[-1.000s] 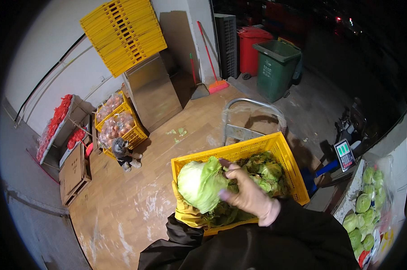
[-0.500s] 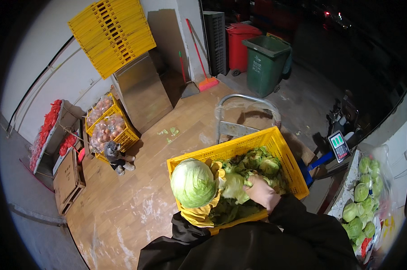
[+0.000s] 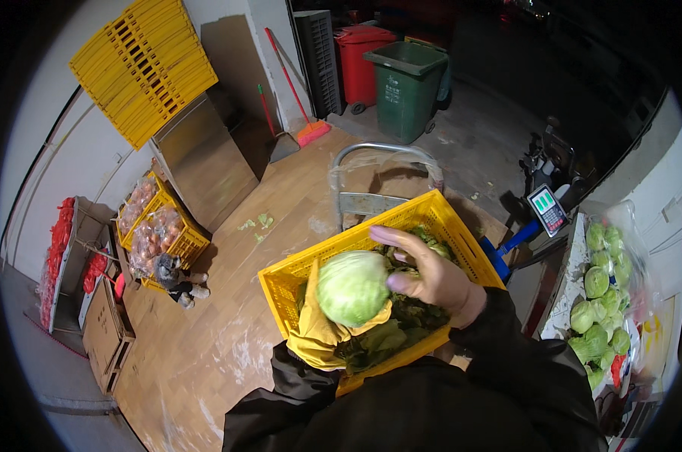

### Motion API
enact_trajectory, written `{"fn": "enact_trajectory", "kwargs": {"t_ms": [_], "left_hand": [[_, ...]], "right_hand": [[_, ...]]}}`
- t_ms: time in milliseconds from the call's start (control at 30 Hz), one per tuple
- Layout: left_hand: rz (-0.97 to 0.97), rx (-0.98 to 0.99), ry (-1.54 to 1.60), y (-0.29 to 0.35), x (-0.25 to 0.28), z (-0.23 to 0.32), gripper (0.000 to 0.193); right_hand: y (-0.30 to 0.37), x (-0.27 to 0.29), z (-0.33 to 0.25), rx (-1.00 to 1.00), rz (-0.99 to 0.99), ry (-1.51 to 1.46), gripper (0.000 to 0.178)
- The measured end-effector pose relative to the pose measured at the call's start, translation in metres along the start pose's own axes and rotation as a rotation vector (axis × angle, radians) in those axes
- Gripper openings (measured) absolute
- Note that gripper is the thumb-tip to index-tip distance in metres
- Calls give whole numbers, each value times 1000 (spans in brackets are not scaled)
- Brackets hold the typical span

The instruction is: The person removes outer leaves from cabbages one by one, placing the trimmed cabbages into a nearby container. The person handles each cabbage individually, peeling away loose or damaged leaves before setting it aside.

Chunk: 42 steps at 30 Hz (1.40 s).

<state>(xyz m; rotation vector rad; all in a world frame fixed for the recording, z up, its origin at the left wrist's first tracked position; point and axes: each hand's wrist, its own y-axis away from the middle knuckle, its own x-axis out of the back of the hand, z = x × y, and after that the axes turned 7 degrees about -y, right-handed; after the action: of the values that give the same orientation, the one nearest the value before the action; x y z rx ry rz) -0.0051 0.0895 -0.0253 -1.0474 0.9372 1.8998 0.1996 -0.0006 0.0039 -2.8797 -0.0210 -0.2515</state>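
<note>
A round, pale green cabbage (image 3: 352, 288) rests in my left hand (image 3: 320, 333), which wears a yellow glove and curls round it from the left and below. Bare and raised, my right hand (image 3: 436, 277) is at the cabbage's right side with fingers and thumb spread. Its thumb tip comes close to the cabbage; whether they touch I cannot tell. Both hands are over a yellow plastic crate (image 3: 273, 292). Loose dark green leaves (image 3: 386, 343) lie inside the crate, partly hidden by the cabbage and my right hand.
A metal trolley handle (image 3: 371, 202) stands behind the crate. To the right are a scale display (image 3: 547, 209) and several cabbages (image 3: 597, 282) beside clear plastic. A small grey dog (image 3: 176, 280) is on the floor by onion-filled crates (image 3: 194, 239). Bins (image 3: 401, 94) stand at the back.
My right hand has come up from the leaves in the crate and opened beside the cabbage. My left hand has brought the cabbage further over the crate. The view has shifted slightly.
</note>
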Motion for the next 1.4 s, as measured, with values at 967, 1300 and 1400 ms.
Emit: {"fn": "enact_trajectory", "kwargs": {"t_ms": [967,1300,1400], "left_hand": [[351,-967,-2238,-52,-137,-104,19],[429,-357,-812,-83,-84,-43,7],[777,-193,-1410,-80,-4,-27,19]], "right_hand": [[114,61,20,-210,488,-954,82],[129,68,30,-191,-306,-1298,96],[136,65,34,-215,-339,-1536,119]]}}
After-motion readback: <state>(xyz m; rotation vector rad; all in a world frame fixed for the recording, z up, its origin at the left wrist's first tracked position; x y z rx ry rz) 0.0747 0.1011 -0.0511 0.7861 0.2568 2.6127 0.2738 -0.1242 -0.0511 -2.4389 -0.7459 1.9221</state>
